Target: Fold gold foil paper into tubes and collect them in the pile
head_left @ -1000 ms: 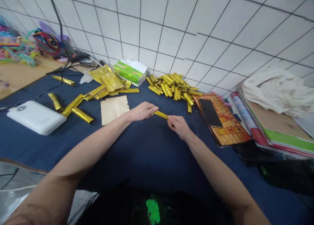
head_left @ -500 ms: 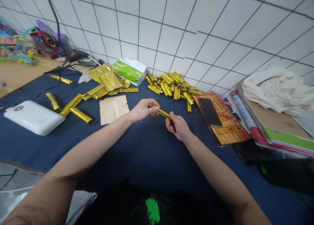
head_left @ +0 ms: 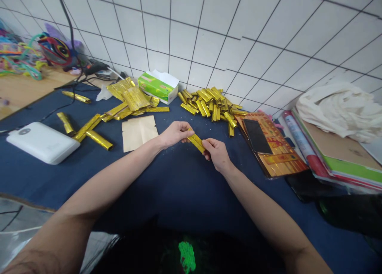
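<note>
A narrow gold foil strip (head_left: 197, 141) is held between both hands above the dark blue table cover (head_left: 167, 174). My left hand (head_left: 174, 133) pinches its far end and my right hand (head_left: 217, 153) pinches its near end. Behind the hands lies a pile of folded gold foil pieces (head_left: 210, 106) by the tiled wall. Left of the hands is a plain tan paper sheet (head_left: 139, 132), with loose gold foil sheets (head_left: 133, 98) and rolled gold strips (head_left: 89, 132) further left.
A white power bank (head_left: 41, 142) sits at the left. A green tissue box (head_left: 158, 87) stands by the wall. To the right are a stack of printed gold paper with a black phone (head_left: 256, 135) on it, books (head_left: 337, 162) and a white cloth (head_left: 340, 108).
The hands have drawn closer together and the gold strip between them has turned to show a wider face. Everything else on the table is unmoved.
</note>
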### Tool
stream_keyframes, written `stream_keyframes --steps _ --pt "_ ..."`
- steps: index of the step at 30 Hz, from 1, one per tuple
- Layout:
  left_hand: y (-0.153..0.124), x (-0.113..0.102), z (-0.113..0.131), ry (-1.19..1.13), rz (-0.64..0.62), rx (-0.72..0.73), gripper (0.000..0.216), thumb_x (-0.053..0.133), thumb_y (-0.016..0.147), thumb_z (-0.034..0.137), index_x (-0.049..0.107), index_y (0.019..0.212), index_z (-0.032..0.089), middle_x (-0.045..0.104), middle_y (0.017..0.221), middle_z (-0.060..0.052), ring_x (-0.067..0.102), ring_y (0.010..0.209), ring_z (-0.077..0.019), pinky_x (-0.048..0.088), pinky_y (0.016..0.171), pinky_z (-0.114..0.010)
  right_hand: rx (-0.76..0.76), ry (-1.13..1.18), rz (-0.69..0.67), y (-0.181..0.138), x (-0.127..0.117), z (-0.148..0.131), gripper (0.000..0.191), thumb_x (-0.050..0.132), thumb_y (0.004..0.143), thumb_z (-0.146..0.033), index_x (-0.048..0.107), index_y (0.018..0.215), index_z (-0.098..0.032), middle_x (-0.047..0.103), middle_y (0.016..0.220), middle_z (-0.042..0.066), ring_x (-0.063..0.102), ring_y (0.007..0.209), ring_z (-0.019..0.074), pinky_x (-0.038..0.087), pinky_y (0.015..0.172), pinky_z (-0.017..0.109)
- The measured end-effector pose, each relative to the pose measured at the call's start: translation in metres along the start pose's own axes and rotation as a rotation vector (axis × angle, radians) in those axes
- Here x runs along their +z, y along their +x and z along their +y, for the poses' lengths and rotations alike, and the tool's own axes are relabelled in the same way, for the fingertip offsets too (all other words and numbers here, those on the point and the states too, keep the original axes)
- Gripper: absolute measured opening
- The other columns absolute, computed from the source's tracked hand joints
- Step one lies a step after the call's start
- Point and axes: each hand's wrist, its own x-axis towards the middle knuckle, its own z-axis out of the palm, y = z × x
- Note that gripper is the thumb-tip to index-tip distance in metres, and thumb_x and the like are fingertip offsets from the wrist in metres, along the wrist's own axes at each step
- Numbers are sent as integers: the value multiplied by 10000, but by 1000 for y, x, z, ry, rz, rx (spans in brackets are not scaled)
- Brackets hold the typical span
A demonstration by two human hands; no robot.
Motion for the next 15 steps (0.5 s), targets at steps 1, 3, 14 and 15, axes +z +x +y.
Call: stream_keyframes --steps 1,3,14,15 --pt "0 0 -1 3 -5 1 108 590 743 194 538 702 109 553 531 22 469 444 -42 369 463 -174 3 7 9 0 0 1 313 558 735 -476 538 659 -172 495 448 -49 376 321 49 257 318 180" --pt "1 1 -4 6 -7 10 96 582 740 187 540 706 107 554 538 19 475 452 -45 372 468 -175 0 17 15 0 0 1 339 543 744 -499 518 648 -175 497 449 -47 378 319 50 257 317 180" --pt "-2 7 -4 202 -28 -15 183 506 804 255 487 673 129 545 506 14 471 437 -54 351 444 -165 -51 -132 -56 0 1 1 387 496 775 -509 492 578 -176 423 428 -60 311 343 46 230 342 194" --pt "-2 7 -4 230 -33 -16 190 496 808 252 479 662 133 537 494 19 462 428 -51 349 444 -162 -54 -139 -54 1 1 1 395 490 778 -516 490 577 -176 423 430 -58 312 347 47 232 345 195"
